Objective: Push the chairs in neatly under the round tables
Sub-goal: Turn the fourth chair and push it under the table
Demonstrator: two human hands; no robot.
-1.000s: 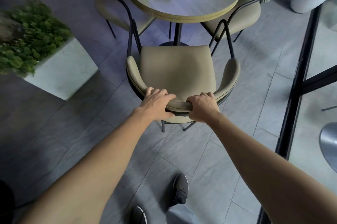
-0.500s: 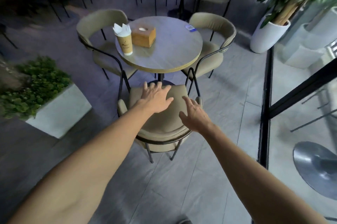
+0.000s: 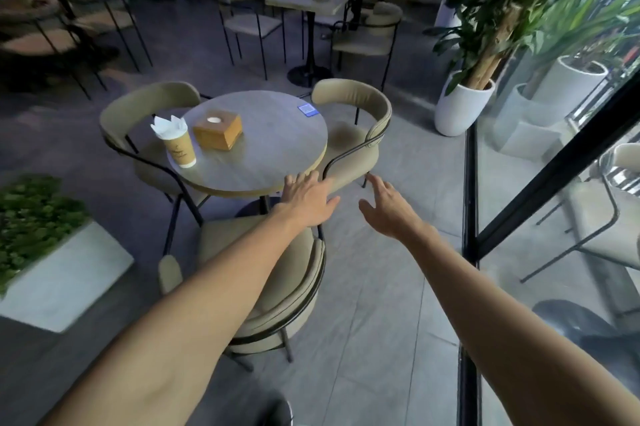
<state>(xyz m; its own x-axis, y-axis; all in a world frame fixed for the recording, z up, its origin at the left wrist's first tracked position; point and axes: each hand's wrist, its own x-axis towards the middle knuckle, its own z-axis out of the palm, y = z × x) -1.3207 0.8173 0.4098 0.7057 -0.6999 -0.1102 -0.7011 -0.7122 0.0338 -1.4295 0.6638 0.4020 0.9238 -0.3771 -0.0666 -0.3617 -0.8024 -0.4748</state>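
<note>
Chairs: three beige ones around one round table. Near chair sits right below the person's arms, with its seat front at the pedestal under the tabletop edge and its curved back toward the person. It reads as tucked in, if slightly skewed. Left chair looks in as well, seat partly under the edge. Right chair is the open item: its seat is only partly under the tabletop and its back stands out to the far right.

Left hand hovers palm down at the near-right edge of the tabletop, fingers spread, holding nothing. The fingertips overlap the right chair's black frame end from this angle — can't tell if they touch. Right hand is in the air over the floor tiles, near that chair's near leg, fingers also spread and empty.

Key geometry: the right chair lies ahead of both hands and a bit to the right. Its back arcs across the far-right side, so the push line runs from the back toward the pedestal — leftward. The right hand is nearer the outside of the back; the left is nearer the frame end.

My guess is the next step is a grip on that chair.

On the tabletop: paper cup with napkins, wooden tissue box, blue card.
</note>
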